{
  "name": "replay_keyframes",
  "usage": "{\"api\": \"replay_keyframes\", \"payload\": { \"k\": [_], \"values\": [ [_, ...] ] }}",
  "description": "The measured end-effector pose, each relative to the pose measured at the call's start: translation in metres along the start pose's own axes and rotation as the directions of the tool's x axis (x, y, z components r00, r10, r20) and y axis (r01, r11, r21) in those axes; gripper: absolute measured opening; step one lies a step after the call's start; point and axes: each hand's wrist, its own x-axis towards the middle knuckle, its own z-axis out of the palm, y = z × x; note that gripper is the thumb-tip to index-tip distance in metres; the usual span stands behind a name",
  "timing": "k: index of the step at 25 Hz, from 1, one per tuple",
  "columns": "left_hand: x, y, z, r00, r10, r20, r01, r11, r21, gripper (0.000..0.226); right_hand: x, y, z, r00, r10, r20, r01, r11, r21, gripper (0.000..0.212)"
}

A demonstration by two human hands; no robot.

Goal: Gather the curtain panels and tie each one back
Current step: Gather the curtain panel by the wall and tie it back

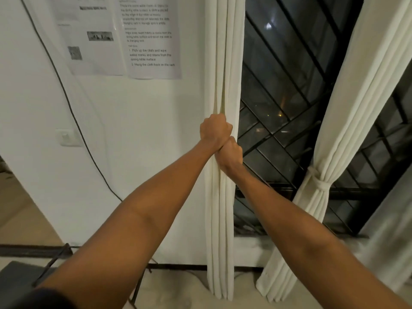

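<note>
Curtain panel point(220, 219) (bunched) inside both fists.

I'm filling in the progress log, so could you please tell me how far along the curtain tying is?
About halfway. Done: the right curtain is gathered and cinched with a tie. In hand: the left curtain is bunched into folds, with the left hand gripping it just above the right hand. Left: no tie shows on that curtain, so it must be wrapped and secured.
</note>
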Motion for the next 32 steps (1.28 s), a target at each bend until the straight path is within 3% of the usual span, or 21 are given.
{"api": "replay_keyframes", "payload": {
  "k": [2,4,6,7,8,9,11,12,13,15,17,18,20,22,24,25,28,32],
  "values": [
    [0.0,-0.01,0.002,0.999,0.048,-0.02,-0.048,0.999,-0.006,0.026,-0.016,0.006,0.008,0.996,-0.086,0.012,0.087,0.982,-0.168,0.023],
    [0.0,-0.021,0.006,0.996,0.088,-0.03,-0.088,0.996,-0.008,0.027,-0.039,0.025,0.025,0.964,-0.188,0.187,0.244,0.903,-0.354,0.03],
    [-0.003,-0.029,0.009,0.992,0.127,-0.001,-0.127,0.992,0.002,0.029,-0.066,0.044,0.038,0.857,-0.195,0.477,0.369,0.878,-0.305,0.033],
    [-0.005,-0.031,0.011,0.989,0.147,0.005,-0.147,0.989,0.004,0.03,-0.075,0.054,0.041,0.798,-0.192,0.571,0.398,0.879,-0.262,0.033],
    [-0.007,-0.031,0.012,0.986,0.165,-0.005,-0.165,0.986,0.006,0.033,-0.079,0.06,0.041,0.796,-0.205,0.57,0.399,0.886,-0.238,0.031],
    [-0.008,-0.032,0.015,0.98,0.194,-0.045,-0.194,0.981,0.011,0.036,-0.08,0.061,0.039,0.853,-0.218,0.474,0.363,0.9,-0.239,0.029],
    [-0.012,-0.037,0.02,0.939,0.275,-0.207,-0.282,0.96,-0.004,0.047,-0.075,0.055,0.029,0.977,-0.202,0.07,0.21,0.966,-0.153,0.02],
    [-0.014,-0.039,0.021,0.908,0.313,-0.28,-0.334,0.942,-0.032,0.056,-0.07,0.049,0.022,0.987,-0.137,-0.086,0.134,0.99,-0.029,0.021],
    [-0.015,-0.042,0.021,0.886,0.328,-0.329,-0.376,0.922,-0.093,0.065,-0.064,0.044,0.017,0.987,-0.059,-0.151,0.075,0.992,0.1,0.035],
    [-0.018,-0.045,0.02,0.875,0.248,-0.415,-0.382,0.881,-0.279,0.078,-0.05,0.034,0.01,0.994,0.038,-0.102,-0.011,0.967,0.256,0.076],
    [-0.02,-0.04,0.019,0.91,-0.006,-0.415,-0.226,0.831,-0.508,0.088,-0.041,0.025,0.014,0.991,0.135,0.019,-0.134,0.94,0.313,0.107],
    [-0.019,-0.034,0.019,0.93,-0.151,-0.336,-0.094,0.784,-0.613,0.096,-0.037,0.023,0.017,0.98,0.186,0.068,-0.198,0.92,0.338,0.112],
    [-0.016,-0.023,0.024,0.954,-0.284,-0.094,0.167,0.767,-0.619,0.112,-0.032,0.017,0.026,0.968,0.237,0.076,-0.249,0.902,0.352,0.101],
    [-0.013,-0.013,0.034,0.969,-0.228,0.091,0.245,0.878,-0.412,0.11,-0.03,0.014,0.036,0.974,0.225,0.005,-0.218,0.941,0.26,0.063],
    [-0.01,-0.011,0.047,0.976,-0.169,0.141,0.2,0.947,-0.251,0.073,-0.027,0.018,0.045,0.973,0.225,-0.044,-0.217,0.966,0.144,0.027],
    [-0.011,-0.013,0.054,0.982,-0.149,0.119,0.173,0.959,-0.226,0.053,-0.027,0.024,0.05,0.973,0.23,-0.035,-0.225,0.968,0.112,0.02],
    [-0.021,-0.02,0.068,0.992,-0.118,0.051,0.126,0.964,-0.236,0.035,-0.034,0.036,0.06,0.974,0.227,0.015,-0.226,0.962,0.152,0.034],
    [-0.042,-0.034,0.077,0.987,-0.145,0.064,0.156,0.961,-0.23,0.034,-0.059,0.04,0.059,0.979,0.166,-0.117,-0.126,0.948,0.291,0.065]
  ]
}}
